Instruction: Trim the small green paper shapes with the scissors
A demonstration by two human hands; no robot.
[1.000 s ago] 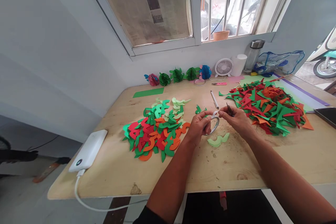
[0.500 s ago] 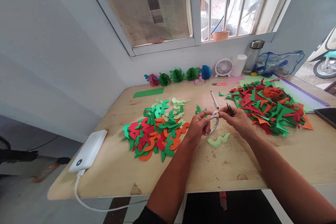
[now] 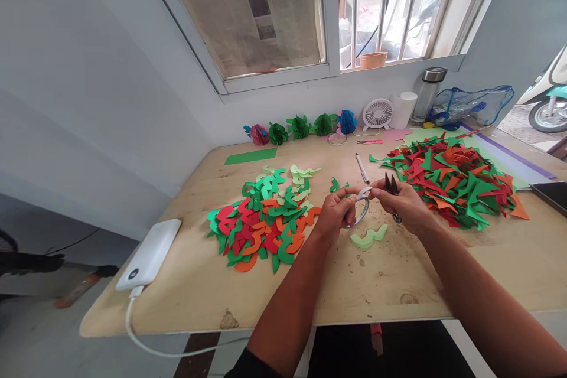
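Note:
My left hand (image 3: 337, 210) is closed on a roll of white tape (image 3: 364, 212), held upright over the table. A short strip at the roll's top is pinched by the fingertips of my right hand (image 3: 401, 204). That hand also carries dark scissors (image 3: 391, 184), blades pointing up and slightly apart. Just below the roll lies a light green wavy paper piece (image 3: 368, 237). Small dark green paper pieces (image 3: 335, 184) rest behind my left fingers. Left of my left hand is a pile of curved paper cutouts (image 3: 261, 224) in green, red and orange.
A heap of paper scraps (image 3: 460, 180) covers the right side. A white pen (image 3: 362, 168), pink snips (image 3: 370, 142), small fan (image 3: 377, 113) and folded paper figures (image 3: 299, 127) stand or lie farther back. A white power bank (image 3: 149, 254) sits at the left edge, a phone (image 3: 551, 194) far right.
The scissors in my right hand have swung more upright, with the blades parted and a handle now showing below. The tape roll and my left hand stay nearly in place.

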